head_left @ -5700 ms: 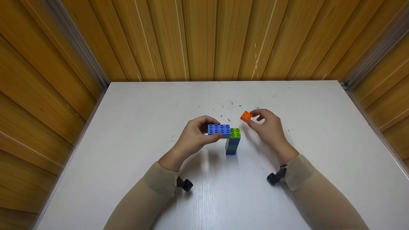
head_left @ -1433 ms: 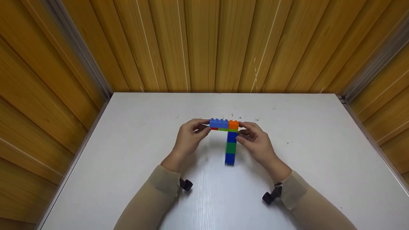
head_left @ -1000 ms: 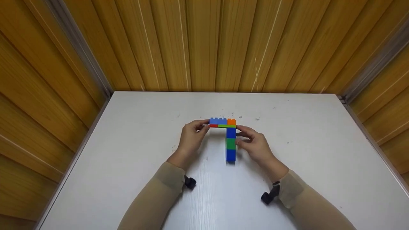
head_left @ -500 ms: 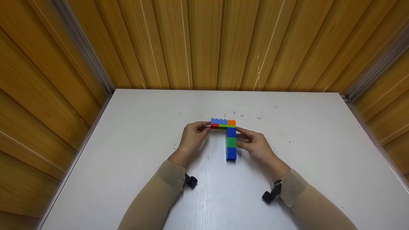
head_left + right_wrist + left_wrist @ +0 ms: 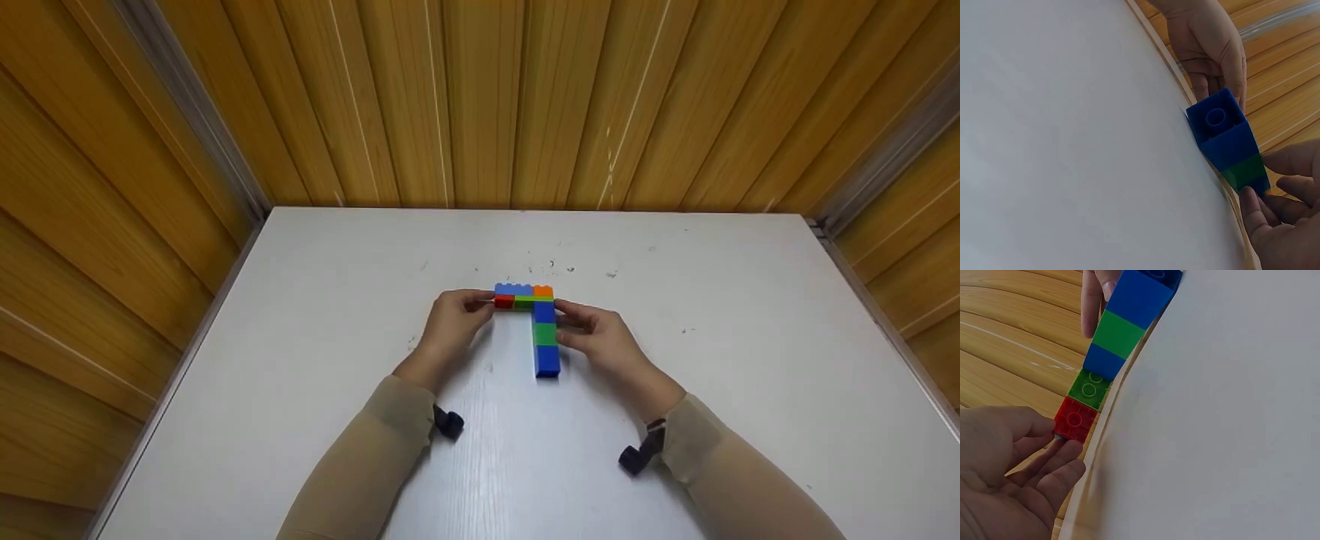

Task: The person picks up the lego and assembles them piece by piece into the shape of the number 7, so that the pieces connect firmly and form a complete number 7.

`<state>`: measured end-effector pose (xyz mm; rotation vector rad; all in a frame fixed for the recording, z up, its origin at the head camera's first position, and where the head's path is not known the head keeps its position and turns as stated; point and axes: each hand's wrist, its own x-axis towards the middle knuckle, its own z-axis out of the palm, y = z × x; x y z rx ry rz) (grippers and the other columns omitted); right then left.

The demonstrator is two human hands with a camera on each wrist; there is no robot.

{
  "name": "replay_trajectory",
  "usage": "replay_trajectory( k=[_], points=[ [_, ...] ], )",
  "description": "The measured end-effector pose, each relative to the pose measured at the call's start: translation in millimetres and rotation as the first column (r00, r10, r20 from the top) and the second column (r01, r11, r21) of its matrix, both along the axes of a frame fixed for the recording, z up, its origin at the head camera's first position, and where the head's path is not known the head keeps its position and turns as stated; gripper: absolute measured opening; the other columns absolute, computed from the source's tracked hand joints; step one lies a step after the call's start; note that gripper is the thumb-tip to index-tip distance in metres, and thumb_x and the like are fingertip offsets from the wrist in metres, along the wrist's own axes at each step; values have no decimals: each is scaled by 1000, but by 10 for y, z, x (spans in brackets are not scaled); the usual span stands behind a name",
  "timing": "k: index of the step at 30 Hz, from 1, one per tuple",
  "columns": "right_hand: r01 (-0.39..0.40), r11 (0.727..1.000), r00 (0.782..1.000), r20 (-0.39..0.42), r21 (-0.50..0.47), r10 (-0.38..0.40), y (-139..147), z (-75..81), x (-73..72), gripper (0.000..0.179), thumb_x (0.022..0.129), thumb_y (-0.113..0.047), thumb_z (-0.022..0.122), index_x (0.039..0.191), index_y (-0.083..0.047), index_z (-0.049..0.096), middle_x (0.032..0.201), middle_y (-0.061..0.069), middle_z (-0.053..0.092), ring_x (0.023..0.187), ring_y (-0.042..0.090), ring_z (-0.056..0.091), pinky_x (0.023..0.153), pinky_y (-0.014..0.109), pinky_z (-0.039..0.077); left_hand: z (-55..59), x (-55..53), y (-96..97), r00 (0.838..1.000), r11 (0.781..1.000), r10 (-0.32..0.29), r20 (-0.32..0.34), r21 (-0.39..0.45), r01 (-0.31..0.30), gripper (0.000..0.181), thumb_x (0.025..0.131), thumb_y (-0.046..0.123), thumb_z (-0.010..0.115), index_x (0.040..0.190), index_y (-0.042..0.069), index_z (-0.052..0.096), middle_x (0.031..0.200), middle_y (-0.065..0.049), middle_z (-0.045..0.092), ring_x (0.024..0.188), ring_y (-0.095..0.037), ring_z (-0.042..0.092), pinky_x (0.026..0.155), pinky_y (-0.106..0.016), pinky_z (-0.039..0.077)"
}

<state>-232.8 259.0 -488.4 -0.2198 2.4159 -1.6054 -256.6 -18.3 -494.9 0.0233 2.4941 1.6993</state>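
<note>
A building-brick structure [image 5: 545, 334] shaped like an upside-down L is held up between both hands, its underside tipped toward the head camera. Its column stacks blue, green [image 5: 1244, 170] and blue bricks. Along the top run a red brick [image 5: 1075, 419] and a lime green brick [image 5: 1088, 388], with a light blue brick [image 5: 513, 289] and an orange brick [image 5: 543, 290] over them. My left hand [image 5: 451, 322] pinches the arm's free end by the red brick. My right hand [image 5: 596, 334] grips the column's right side, thumb at the green brick. The hollow bottom of the lowest blue brick [image 5: 1216, 117] shows in the right wrist view.
Beneath the hands spreads a white table [image 5: 360, 270] with small dark marks toward the back. Wood-plank panels [image 5: 480, 105] wall it in at the back and sides. Each wrist wears a small black camera [image 5: 450, 424].
The orange brick, earlier in my right hand, now sits beside the light blue one on top. My right hand has moved onto the column. The structure has tilted, bringing its underside into view.
</note>
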Motion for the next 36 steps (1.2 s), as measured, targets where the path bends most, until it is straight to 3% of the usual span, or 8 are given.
replay_trajectory(
  k=[6, 13, 19, 27, 36],
  points=[
    [7, 1000, 999, 36, 7, -7, -9, -13, 22, 61, 108, -6, 73, 166, -7, 55, 159, 19, 69, 150, 36, 66, 119, 27, 57, 2, 31, 0, 998, 1000, -6, 57, -19, 7, 31, 110, 19, 75, 140, 16, 80, 141, -5, 78, 138, -24, 69, 124, -43, 57],
    [8, 1000, 999, 35, 8, -9, -11, 22, 19, 62, 109, -7, 72, 167, -9, 54, 161, 20, 67, 151, 37, 65, 121, 31, 57, 13, 3, -15, 998, 1000, -15, 63, -1, 15, 32, 110, 20, 75, 142, 14, 80, 141, -5, 79, 137, -23, 70, 122, -42, 59],
    [6, 1000, 999, 38, -11, -6, -3, 25, 42, 64, 107, -7, 74, 167, -7, 54, 162, 23, 64, 149, 39, 66, 115, 20, 57, -25, -3, -22, 997, 998, -48, 62, 47, 45, 33, 110, 20, 75, 140, 10, 80, 140, -6, 81, 137, -23, 71, 119, -42, 61],
    [8, 1000, 1000, 25, -13, -8, 11, 26, 44, 67, 105, -6, 77, 168, -5, 52, 162, 23, 65, 153, 38, 63, 118, 24, 56, -12, -18, -12, 996, 998, -57, 67, 37, 54, 37, 109, 25, 76, 144, 11, 78, 149, -9, 76, 153, -30, 62, 131, -47, 51],
    [8, 1000, 1000, 27, -20, -7, 14, 29, 25, 67, 106, -7, 77, 168, -6, 52, 164, 20, 64, 156, 36, 61, 120, 24, 54, -17, -60, -22, 993, 995, -64, 100, 88, 55, 39, 110, 27, 74, 146, 13, 77, 148, -6, 77, 142, -23, 67, 122, -42, 59]
  ],
)
